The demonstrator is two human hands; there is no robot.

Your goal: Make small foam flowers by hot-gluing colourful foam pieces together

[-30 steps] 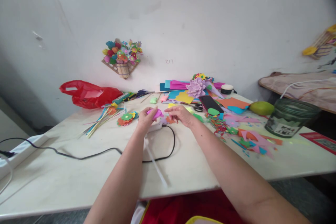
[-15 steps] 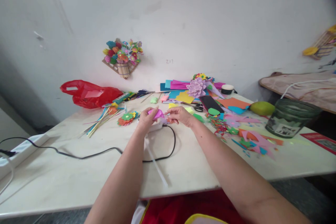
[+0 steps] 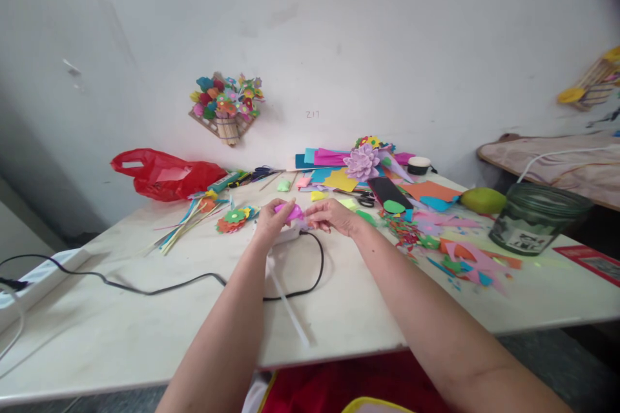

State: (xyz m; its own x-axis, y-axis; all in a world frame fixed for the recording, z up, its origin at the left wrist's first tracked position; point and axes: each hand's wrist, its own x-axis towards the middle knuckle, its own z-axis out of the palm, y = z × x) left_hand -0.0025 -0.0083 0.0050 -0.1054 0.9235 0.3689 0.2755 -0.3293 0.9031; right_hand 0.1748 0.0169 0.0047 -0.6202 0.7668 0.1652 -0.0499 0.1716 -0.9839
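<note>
My left hand [image 3: 271, 222] is closed around a small magenta packet [image 3: 290, 211], which looks like soft clay in clear plastic wrap. At the packet's right end, the fingers of my right hand [image 3: 333, 216] are pinched together at the clear wrap. Just below both hands lies a white hot glue gun [image 3: 287, 234], partly hidden by my left hand and forearm. A translucent glue stick [image 3: 289, 303] extends from it toward the table's front edge, and a black cord [image 3: 323, 264] loops out on its right. Similar packets in green [image 3: 283, 186], pink [image 3: 303, 182] and yellow [image 3: 318, 195] lie beyond my hands.
Foam flowers [image 3: 235, 219], thin sticks [image 3: 181, 232] and a red plastic bag [image 3: 169, 174] are on the left. Scissors [image 3: 367, 199], a phone [image 3: 389, 192], coloured sheets [image 3: 429, 191], foam scraps [image 3: 477, 258] and a green jar [image 3: 533, 219] occupy the right. A power strip [image 3: 43, 281] sits at far left.
My hands have shifted only slightly around the magenta packet, which is tilted a little differently. The yellow packet behind shows more fully. Everything else on the table stays put.
</note>
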